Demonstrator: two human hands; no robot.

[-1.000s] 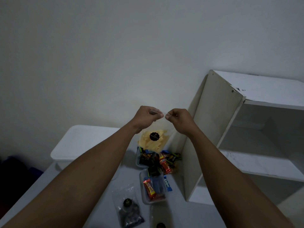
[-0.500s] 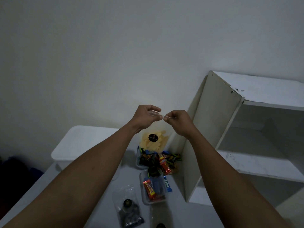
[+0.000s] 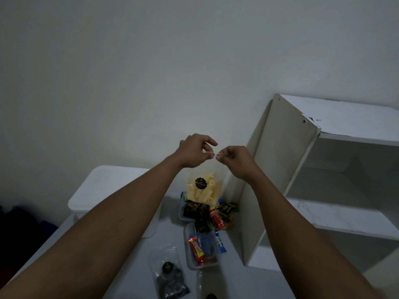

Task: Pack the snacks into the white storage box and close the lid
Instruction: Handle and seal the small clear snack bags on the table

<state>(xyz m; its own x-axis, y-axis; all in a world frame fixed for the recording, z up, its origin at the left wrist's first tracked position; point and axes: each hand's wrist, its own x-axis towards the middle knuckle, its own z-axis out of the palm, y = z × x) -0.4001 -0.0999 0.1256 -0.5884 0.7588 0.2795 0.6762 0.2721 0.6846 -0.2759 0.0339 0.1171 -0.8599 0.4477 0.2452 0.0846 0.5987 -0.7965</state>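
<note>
Nearest, lying flat: a clear bag of dark snacks [image 3: 170, 279] and two trays of wrapped sweets [image 3: 201, 247]. Above them, hanging in mid-air, a clear bag of pale stick snacks [image 3: 203, 190], top edge pinched by left hand [image 3: 194, 152] and right hand [image 3: 235, 160]. Likely light, slippery, brittle inside; best gripped at the top seam. Behind, left: white storage box [image 3: 108, 186], lid on. Right: white shelf unit [image 3: 280, 158].

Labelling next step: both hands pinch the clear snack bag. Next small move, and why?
Probably free the left hand to lift the lid of the white plastic storage box: it looks closed, while that hand and the right hand both pinch the top of the clear bag of pale yellow tube snacks.
</note>
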